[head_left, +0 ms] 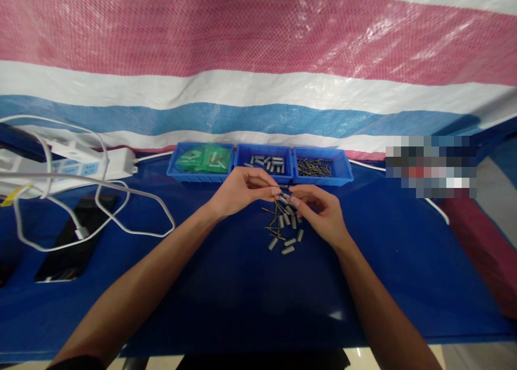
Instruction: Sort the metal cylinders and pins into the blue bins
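Observation:
My left hand (pixel 248 189) is closed in a pinch, its fingertips close to those of my right hand (pixel 321 211), which is pinched too. A small grey cylinder (pixel 284 187) shows between the two sets of fingertips. Exactly what each hand grips is partly hidden by the fingers. Under and in front of the hands lies a loose pile of short grey metal cylinders (pixel 287 219) and thin, dark-and-gold screw-like pins (pixel 271 210). A few cylinders (pixel 288 249) lie on the near side of the pile.
Behind the hands stand three blue bins: one with green bags (pixel 208 159), one with grey cylinders (pixel 266 164), one with thin pins (pixel 314 167). At left are a power strip (pixel 117 162), white cables (pixel 151 234) and a black phone (pixel 75 246). A striped sheet (pixel 258 36) hangs behind.

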Motion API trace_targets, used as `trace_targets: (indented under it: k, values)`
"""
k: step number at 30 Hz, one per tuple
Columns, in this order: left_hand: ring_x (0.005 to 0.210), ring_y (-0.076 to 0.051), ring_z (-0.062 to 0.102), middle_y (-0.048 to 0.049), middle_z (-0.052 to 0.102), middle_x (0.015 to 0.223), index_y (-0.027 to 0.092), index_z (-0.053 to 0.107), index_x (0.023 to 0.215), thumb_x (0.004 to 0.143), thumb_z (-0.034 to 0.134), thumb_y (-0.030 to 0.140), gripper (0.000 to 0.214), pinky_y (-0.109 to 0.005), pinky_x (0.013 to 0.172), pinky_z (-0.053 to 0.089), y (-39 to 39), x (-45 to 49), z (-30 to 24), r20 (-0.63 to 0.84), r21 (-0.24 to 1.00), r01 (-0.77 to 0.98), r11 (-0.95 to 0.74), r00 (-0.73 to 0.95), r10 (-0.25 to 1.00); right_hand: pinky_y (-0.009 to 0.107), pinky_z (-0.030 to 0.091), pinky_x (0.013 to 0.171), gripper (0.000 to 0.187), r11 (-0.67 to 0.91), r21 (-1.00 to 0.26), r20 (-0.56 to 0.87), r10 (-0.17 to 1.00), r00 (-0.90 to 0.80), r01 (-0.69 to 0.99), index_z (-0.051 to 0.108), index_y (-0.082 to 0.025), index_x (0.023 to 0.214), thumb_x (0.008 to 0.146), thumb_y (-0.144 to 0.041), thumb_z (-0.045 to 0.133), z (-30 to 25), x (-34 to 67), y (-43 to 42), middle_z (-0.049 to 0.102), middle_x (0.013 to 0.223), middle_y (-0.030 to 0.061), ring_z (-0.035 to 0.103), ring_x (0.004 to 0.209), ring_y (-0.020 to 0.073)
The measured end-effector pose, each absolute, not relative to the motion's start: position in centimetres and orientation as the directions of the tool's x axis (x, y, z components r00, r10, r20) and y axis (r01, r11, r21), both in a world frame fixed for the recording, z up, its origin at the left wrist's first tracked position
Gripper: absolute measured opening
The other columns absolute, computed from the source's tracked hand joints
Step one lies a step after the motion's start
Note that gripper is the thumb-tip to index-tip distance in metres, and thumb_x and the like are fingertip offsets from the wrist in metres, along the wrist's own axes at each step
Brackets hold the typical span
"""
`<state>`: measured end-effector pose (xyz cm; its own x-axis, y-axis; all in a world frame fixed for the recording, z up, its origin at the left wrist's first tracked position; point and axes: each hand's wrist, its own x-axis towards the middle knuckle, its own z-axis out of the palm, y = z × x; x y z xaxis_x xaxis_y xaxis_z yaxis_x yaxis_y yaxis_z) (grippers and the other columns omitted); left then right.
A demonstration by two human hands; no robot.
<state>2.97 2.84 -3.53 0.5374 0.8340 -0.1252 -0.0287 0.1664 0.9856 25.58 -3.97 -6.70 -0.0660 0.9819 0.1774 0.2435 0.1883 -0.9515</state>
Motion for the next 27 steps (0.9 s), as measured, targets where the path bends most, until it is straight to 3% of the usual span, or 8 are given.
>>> trace_targets:
  k: [4, 10, 14, 22, 27]
  values:
    - [0.071, -0.015, 0.076, -0.0074, 0.08, 0.079, 0.01, 0.075, 0.082, 0.071, 0.096, 0.042, 0.04, -0.025, 0.074, 0.065, 2.6, 3.4, -3.8, -0.151, 0.979, -0.04, 0.198, 0.505, 0.85, 0.025, 0.051, 0.049, 0.027, 0.153, -0.978, 0.143, 0.987, -0.076, 0.142, 0.071, -0.023, 0.11, 0.089, -0.036, 0.082, -6.5, 25.0, -4.2, 0.08, 0.095, 0.0035, 0.064, 0.054, 0.0114]
    - [0.057, -0.008, 0.066, -0.0039, 0.075, 0.068, 0.011, 0.07, 0.074, 0.077, 0.092, 0.044, 0.039, -0.017, 0.055, 0.052, 2.5, 3.7, -4.1, -0.126, 0.991, 0.036, 0.126, 0.535, 0.836, 0.025, 0.049, 0.047, 0.02, 0.1, -0.993, 0.098, 0.995, -0.031, 0.064, 0.075, -0.022, 0.092, 0.085, -0.037, 0.086, -6.2, 24.8, -4.2, 0.073, 0.067, -0.0012, 0.062, 0.047, 0.0116]
    - [0.056, -0.009, 0.064, -0.0023, 0.071, 0.064, 0.012, 0.069, 0.072, 0.082, 0.086, 0.047, 0.04, -0.017, 0.052, 0.048, 2.5, 3.6, -3.8, -0.125, 0.991, 0.108, 0.078, 0.564, 0.816, 0.025, 0.05, 0.045, 0.022, 0.073, -0.997, 0.073, 0.997, -0.007, -0.001, 0.078, -0.022, 0.092, 0.083, -0.039, 0.086, -6.1, 24.8, -4.0, 0.077, 0.074, 0.001, 0.062, 0.047, 0.0116]
    - [0.059, -0.01, 0.066, -0.0026, 0.071, 0.067, 0.012, 0.07, 0.077, 0.084, 0.085, 0.045, 0.036, -0.02, 0.057, 0.052, 2.1, 3.6, -3.9, -0.076, 0.99, 0.138, -0.007, 0.589, 0.804, 0.025, 0.048, 0.045, 0.026, 0.017, -1.0, 0.017, 1.0, -0.016, -0.017, 0.082, -0.022, 0.095, 0.083, -0.044, 0.085, -6.2, 25.0, -3.6, 0.075, 0.068, 0.0002, 0.06, 0.048, 0.0119]
    - [0.068, -0.013, 0.07, -0.0038, 0.076, 0.076, 0.013, 0.072, 0.084, 0.086, 0.083, 0.038, 0.027, -0.023, 0.066, 0.056, 2.0, 3.7, -4.6, 0.026, 0.967, 0.191, -0.167, 0.581, 0.813, 0.026, 0.048, 0.047, 0.024, -0.001, -1.0, 0.0, 1.0, -0.016, -0.023, 0.084, -0.022, 0.096, 0.084, -0.042, 0.085, -6.7, 25.2, -3.5, 0.074, 0.065, 0.0004, 0.06, 0.051, 0.0126]
